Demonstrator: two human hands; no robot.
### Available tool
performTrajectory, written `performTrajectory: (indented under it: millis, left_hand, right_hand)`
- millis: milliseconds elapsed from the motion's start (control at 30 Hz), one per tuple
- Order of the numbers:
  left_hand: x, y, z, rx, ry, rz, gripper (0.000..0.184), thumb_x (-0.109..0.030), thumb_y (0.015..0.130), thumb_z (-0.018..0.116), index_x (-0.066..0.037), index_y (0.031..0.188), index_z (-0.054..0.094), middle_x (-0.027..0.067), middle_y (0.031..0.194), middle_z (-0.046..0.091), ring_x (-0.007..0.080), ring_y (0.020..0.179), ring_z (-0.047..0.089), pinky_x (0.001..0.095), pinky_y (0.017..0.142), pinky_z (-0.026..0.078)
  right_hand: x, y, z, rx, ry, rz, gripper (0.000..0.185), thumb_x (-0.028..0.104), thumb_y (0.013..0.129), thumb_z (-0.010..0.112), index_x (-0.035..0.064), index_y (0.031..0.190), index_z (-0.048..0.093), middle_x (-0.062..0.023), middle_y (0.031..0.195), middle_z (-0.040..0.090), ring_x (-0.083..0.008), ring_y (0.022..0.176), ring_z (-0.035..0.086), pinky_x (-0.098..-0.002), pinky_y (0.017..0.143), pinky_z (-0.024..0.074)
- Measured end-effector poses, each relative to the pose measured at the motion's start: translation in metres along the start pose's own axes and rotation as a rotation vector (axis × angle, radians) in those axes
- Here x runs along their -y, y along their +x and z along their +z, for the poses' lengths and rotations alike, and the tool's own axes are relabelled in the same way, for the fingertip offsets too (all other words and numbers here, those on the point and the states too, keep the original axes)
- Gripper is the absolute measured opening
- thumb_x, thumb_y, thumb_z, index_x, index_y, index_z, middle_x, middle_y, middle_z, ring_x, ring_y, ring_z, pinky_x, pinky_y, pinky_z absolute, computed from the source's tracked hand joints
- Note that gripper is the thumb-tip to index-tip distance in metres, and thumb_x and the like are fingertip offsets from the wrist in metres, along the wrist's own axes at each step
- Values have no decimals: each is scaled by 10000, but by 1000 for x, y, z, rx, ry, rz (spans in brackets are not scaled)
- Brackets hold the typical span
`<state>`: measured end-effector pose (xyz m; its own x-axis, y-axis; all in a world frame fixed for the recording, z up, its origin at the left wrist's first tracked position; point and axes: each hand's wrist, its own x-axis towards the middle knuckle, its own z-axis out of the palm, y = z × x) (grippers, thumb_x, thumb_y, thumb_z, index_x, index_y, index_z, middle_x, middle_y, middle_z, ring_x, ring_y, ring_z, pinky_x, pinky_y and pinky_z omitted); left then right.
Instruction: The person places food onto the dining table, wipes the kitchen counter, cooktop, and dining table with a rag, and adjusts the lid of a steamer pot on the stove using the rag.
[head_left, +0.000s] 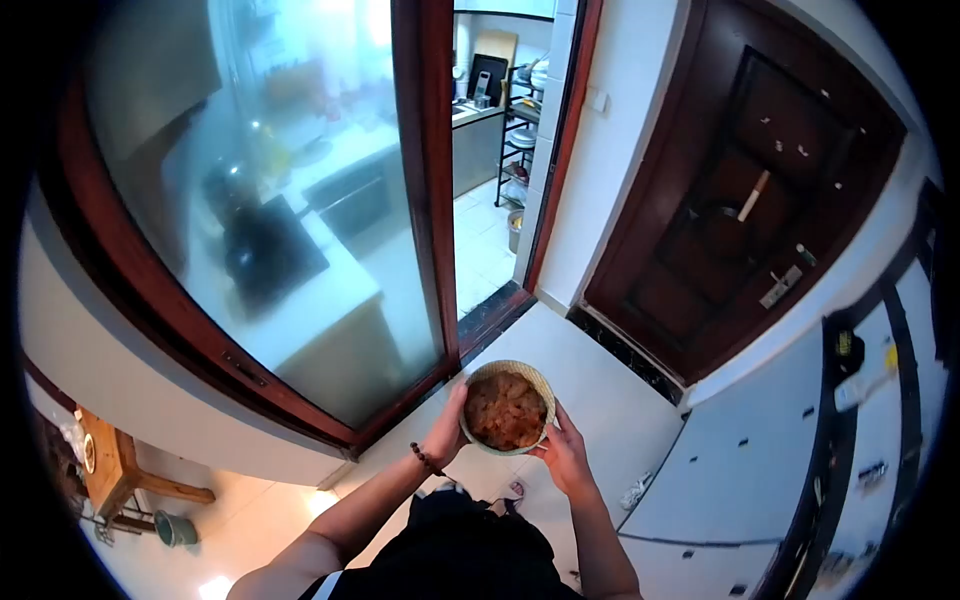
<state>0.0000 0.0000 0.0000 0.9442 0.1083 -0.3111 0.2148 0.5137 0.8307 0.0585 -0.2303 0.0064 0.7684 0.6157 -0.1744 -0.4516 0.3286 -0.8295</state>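
A round bowl [547, 388] with a pale, patterned rim is held in front of my body. Reddish-brown food [507, 412] fills much of it, too blurred to name exactly. My left hand [450, 424] grips the bowl's left side, and a dark beaded bracelet [426, 459] circles that wrist. On the lower right side, my right hand [565, 450] holds the bowl, fingers partly hidden beneath it.
Ahead, a frosted sliding door [300, 200] with a red-brown frame stands partly open onto a kitchen with a black shelf rack [505, 150]. A dark door [750, 180] and white cabinet [735, 470] are right. A wooden table [112, 465] and bucket [176, 528] stand left.
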Motion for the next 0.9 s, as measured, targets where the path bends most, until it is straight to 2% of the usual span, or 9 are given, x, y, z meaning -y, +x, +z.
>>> performTrajectory:
  millis: [67,200,300,367,500,633,700,767,900]
  left_hand:
    - [-22,46,24,-36,-15,-53,718,-674,1027,408,-263,1603,281,40,1653,296,250,1511,332,560,1133,419]
    - [-53,148,55,-88,-34,-45,721,-696,1026,369,-265,1598,287,45,1627,347,267,1469,412,552,1131,428]
    - [-63,238,60,-100,-50,-43,734,-697,1030,351,-251,1605,263,51,1614,363,266,1442,451,534,1101,468]
    - [-77,301,60,-141,-57,-38,715,-680,1041,340,-242,1601,267,53,1597,383,252,1424,472,500,1052,519]
    - [-108,431,51,-205,-98,-11,773,-704,1041,275,-174,1604,309,59,1612,404,232,1446,446,466,1152,419]
    - [-172,535,58,-222,-154,-6,717,-641,1072,274,-164,1607,288,59,1620,389,236,1450,439,452,1157,418]
    - [-186,604,41,-210,-119,43,689,-623,1079,281,-192,1615,248,54,1633,354,241,1463,416,472,1154,419]
    - [-219,653,45,-196,-131,34,644,-569,1096,319,-209,1616,195,49,1616,301,242,1508,307,490,1167,384]
    - [-254,756,39,-288,-116,25,625,-603,1085,297,-234,1587,241,53,1609,341,231,1475,378,510,1119,449]
  right_hand:
    - [35,48,-28,41,36,1,625,198,1088,470,101,1642,197,-132,1505,488,-273,1249,598,-470,969,556]
    - [80,150,-85,96,23,66,626,212,1088,465,86,1640,196,-125,1473,522,-248,1206,626,-430,943,566]
    - [110,238,-129,114,28,96,625,200,1087,477,92,1641,209,-108,1431,561,-205,1162,645,-398,910,586]
    - [133,302,-148,150,2,106,623,209,1089,469,94,1641,204,-110,1447,551,-219,1170,646,-410,923,577]
    - [179,429,-176,149,-63,157,617,212,1089,460,104,1641,207,-114,1474,535,-238,1200,643,-431,954,568]
    - [228,551,-193,132,-85,190,611,202,1088,454,106,1640,211,-116,1481,529,-243,1232,630,-438,976,569]
    - [258,614,-202,137,-47,147,628,170,1086,468,73,1639,187,-131,1423,571,-230,1132,675,-405,933,592]
    - [276,670,-213,151,-36,178,624,161,1085,464,71,1639,189,-136,1431,565,-230,1147,669,-404,938,590]
    - [297,800,-242,222,-37,226,597,139,1085,450,70,1633,223,-131,1463,536,-232,1217,629,-394,984,564]
